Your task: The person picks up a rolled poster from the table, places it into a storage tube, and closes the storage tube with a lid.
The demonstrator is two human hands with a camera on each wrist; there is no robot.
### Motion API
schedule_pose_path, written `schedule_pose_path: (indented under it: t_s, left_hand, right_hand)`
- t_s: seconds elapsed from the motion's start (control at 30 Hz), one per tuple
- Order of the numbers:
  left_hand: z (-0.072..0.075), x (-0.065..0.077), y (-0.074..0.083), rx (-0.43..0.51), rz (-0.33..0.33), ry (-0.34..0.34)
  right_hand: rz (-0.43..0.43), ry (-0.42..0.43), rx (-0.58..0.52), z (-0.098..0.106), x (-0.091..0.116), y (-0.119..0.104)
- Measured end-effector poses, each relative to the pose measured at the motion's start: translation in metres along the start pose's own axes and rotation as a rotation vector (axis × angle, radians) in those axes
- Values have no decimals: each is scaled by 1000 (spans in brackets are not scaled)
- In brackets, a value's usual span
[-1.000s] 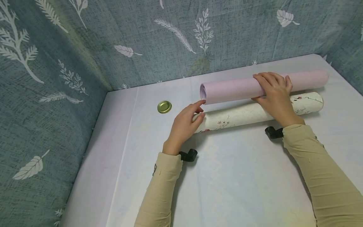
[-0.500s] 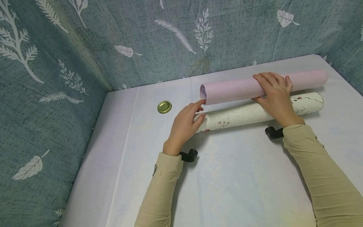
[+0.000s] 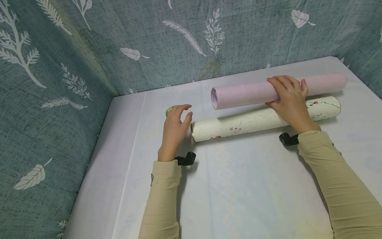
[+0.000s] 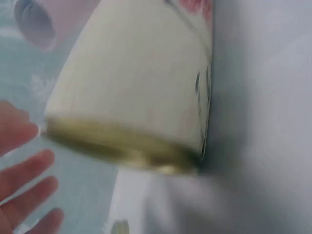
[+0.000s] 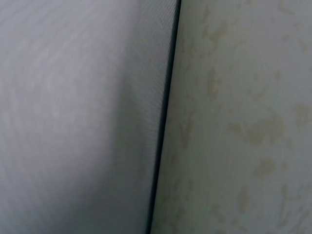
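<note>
My right hand (image 3: 290,101) grips a pink paper roll (image 3: 243,95) over its middle, fingers on top and thumb at the near side. In front of the roll lies a cream cardboard tube (image 3: 249,122) printed with blossom twigs; its gold-rimmed left end (image 4: 122,146) faces the left wrist camera. Past that end my left hand (image 3: 173,131) hovers with fingers apart, holding nothing. A round gold lid (image 3: 168,110) is partly hidden behind the left fingers. The right wrist view is filled mostly by the cream tube's side (image 5: 243,112); the right hand does not show there.
Both rolls lie on a white tablecloth (image 3: 238,186). A green leaf-patterned curtain (image 3: 179,46) stands along the back and left edges of the table. Black camera mounts (image 3: 186,159) stick out from both wrists.
My left hand has let go of the rolls' left ends and moved left to the gold lid, uncovering the tube's gold-rimmed end. The right hand stays on the pink roll.
</note>
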State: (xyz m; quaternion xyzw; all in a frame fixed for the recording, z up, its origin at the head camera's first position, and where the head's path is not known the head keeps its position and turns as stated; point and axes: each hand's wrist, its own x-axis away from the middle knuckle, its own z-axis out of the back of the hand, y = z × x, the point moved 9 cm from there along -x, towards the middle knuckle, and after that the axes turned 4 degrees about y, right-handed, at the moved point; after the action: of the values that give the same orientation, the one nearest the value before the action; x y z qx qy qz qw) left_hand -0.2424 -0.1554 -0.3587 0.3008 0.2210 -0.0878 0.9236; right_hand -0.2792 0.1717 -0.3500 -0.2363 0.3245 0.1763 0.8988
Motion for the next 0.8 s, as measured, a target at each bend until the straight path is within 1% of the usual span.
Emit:
schedule_pose_path:
  t_s: [0.13, 0.23, 0.33, 0.47, 0.63, 0.8]
  left_hand:
    - [3, 1, -19, 11, 85, -7]
    - [2, 2, -33, 15, 149, -24]
    - [-1, 4, -46, 20, 208, -56]
    - [-9, 9, -61, 12, 277, -120]
    - [-19, 16, -76, -34, 340, -194]
    - [-28, 21, -84, -103, 376, -263]
  right_hand:
    - [2, 4, 0, 0, 0, 0]
    - [-1, 3, 0, 0, 0, 0]
    - [-5, 0, 0, 0, 0, 0]
    - [-11, -4, 1, 0, 0, 0]
    - [-12, -10, -1, -1, 0, 0]
    - [-12, -9, -2, -1, 0, 1]
